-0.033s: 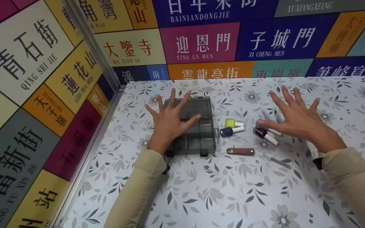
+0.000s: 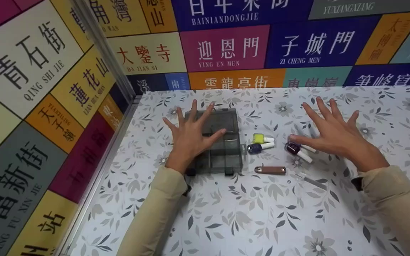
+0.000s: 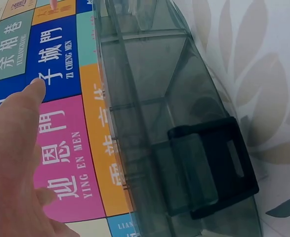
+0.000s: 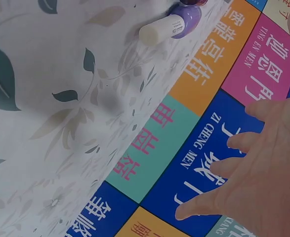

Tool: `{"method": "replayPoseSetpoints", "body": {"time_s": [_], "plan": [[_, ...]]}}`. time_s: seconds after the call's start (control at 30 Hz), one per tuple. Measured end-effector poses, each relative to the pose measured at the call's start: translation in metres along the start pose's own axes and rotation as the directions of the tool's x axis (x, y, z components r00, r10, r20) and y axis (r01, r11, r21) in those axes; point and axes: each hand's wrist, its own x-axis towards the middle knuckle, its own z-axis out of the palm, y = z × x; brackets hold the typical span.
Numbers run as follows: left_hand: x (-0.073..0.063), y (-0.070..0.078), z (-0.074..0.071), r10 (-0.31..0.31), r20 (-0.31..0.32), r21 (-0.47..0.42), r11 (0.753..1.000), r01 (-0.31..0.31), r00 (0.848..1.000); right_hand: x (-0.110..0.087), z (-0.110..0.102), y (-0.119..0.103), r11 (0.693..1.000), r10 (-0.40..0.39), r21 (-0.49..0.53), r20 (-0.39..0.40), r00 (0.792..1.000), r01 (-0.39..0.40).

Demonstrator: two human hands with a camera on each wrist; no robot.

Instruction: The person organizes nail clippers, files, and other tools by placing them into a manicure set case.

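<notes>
My left hand (image 2: 190, 137), fingers spread, is over a see-through dark grey compartment box (image 2: 225, 164) and hides its left part. The left wrist view shows a black latch (image 3: 219, 165) on the box's side. Fingers also spread, my right hand (image 2: 340, 137) holds nothing; its thumb is above a dark red nail polish bottle (image 2: 292, 148). Behind that bottle, another white cap (image 2: 309, 148) shows, its bottle mostly hidden. The right wrist view has a purple nail polish bottle (image 4: 186, 22). Between the hands lie a yellow bottle (image 2: 258, 138) and a dark blue one (image 2: 255, 148).
In front of the bottles lies a brown nail clipper (image 2: 270, 170). To its right is a slim, clear and grey stick-like thing (image 2: 313, 182). All rest on a leaf-patterned table (image 2: 247, 220), with sign-printed walls (image 2: 226, 46) at the back and left.
</notes>
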Motion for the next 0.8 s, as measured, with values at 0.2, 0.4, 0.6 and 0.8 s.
{"method": "replayPoseSetpoints", "body": {"time_s": [0.2, 0.4, 0.6, 0.8], "plan": [[0.000, 0.000, 0.000, -0.001, -0.001, 0.003, 1.000, 0.001, 1.000, 0.000, 0.002, 0.002, 1.000, -0.002, -0.001, -0.015, 1.000, 0.002], [-0.006, -0.003, -0.004, -0.036, 0.014, -0.070, 0.997, 0.037, 0.999, -0.003, 0.002, 0.001, 0.999, -0.046, 0.002, -0.041, 0.998, 0.047], [-0.014, -0.008, -0.007, -0.035, -0.018, -0.097, 0.995, 0.034, 0.999, -0.008, 0.002, -0.003, 0.995, -0.087, 0.048, -0.074, 0.993, 0.091], [-0.021, -0.017, -0.006, -0.033, -0.066, -0.095, 0.995, 0.027, 0.997, -0.010, 0.007, -0.014, 0.983, -0.173, 0.034, -0.168, 0.971, 0.181]]}}
